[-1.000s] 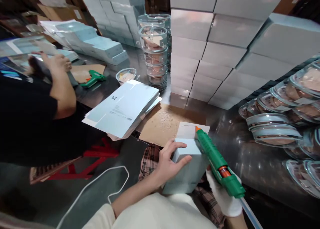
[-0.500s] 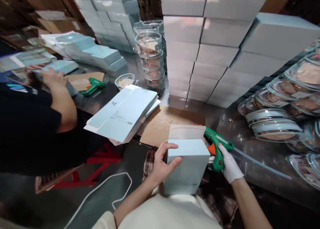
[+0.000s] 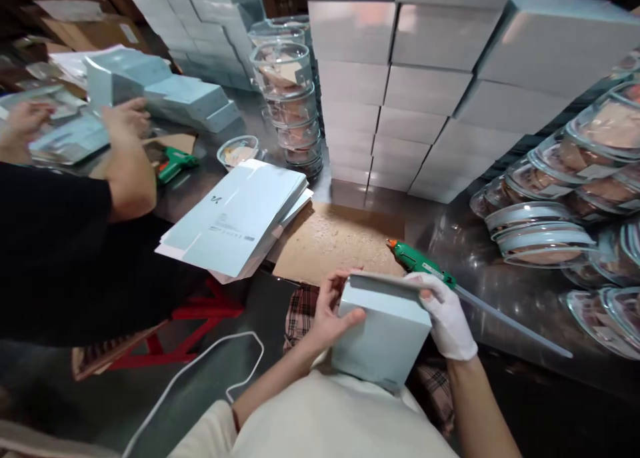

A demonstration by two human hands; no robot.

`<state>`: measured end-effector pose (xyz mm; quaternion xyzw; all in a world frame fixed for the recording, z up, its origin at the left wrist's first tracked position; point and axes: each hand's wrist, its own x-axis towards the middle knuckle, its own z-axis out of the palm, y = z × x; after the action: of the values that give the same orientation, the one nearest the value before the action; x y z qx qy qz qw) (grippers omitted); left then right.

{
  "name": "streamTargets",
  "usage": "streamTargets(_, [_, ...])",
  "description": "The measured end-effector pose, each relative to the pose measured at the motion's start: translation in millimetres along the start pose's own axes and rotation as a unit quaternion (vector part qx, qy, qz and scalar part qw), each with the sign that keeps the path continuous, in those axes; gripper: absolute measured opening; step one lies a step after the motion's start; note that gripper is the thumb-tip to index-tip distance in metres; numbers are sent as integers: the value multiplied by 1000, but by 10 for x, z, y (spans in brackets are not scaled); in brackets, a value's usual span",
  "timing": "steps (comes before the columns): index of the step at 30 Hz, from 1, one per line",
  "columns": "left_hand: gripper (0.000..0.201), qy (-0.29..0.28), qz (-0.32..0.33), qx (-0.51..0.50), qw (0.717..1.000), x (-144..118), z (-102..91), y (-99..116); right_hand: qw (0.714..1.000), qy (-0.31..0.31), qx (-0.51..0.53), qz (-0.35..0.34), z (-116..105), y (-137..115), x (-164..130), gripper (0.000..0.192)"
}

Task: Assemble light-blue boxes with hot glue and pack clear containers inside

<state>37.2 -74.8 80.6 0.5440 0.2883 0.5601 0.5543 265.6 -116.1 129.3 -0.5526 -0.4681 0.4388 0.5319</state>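
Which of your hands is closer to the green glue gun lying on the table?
Right. The white-gloved right hand sits just beside the green glue gun; the bare left hand is across the pale blue box.

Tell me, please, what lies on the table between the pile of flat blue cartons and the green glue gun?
In the head view, a brown cardboard sheet, speckled with pale bits, lies between the flat cartons and the glue gun.

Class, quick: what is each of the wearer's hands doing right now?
Left hand: bare, gripping the pale blue box at its left side.
Right hand: white-gloved, pressing the box's top right edge; glue gun lies beside it.
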Motion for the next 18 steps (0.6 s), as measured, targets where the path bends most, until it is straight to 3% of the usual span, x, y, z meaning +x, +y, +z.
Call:
streamTargets(2, [64, 7, 22, -32, 999, 10, -41, -31, 988, -107, -57, -96, -114, -14, -61, 73])
streamTargets(4, [47, -19, 40, -6, 999, 26, -95, -39, 962, -165, -134, -170, -165, -95, -95, 67])
streamTargets(7, [41, -51, 44, 49, 997, 34, -144, -17, 928, -183, -222, -236, -94, -236, -75, 32])
streamTargets(11, [39, -30, 50, 47, 997, 34, -148, 53, 917, -190, -231, -263, 8, -219, -41, 27])
streamTargets(13, [34, 23, 60, 41, 997, 61, -170, 106, 940, -91, -222, -241, -7, -107, -103, 34])
streamTargets(15, [30, 131, 67, 18, 989, 106, -209, 156, 961, 57, -196, -184, -34, 28, -247, 50])
streamTargets(16, [30, 200, 70, -3, 977, 129, -227, 172, 968, 96, -183, -141, -37, 88, -345, 56])
streamTargets(18, [38, 323, 74, -50, 942, 160, -237, 176, 981, 74, -171, -47, -14, 166, -559, 67])
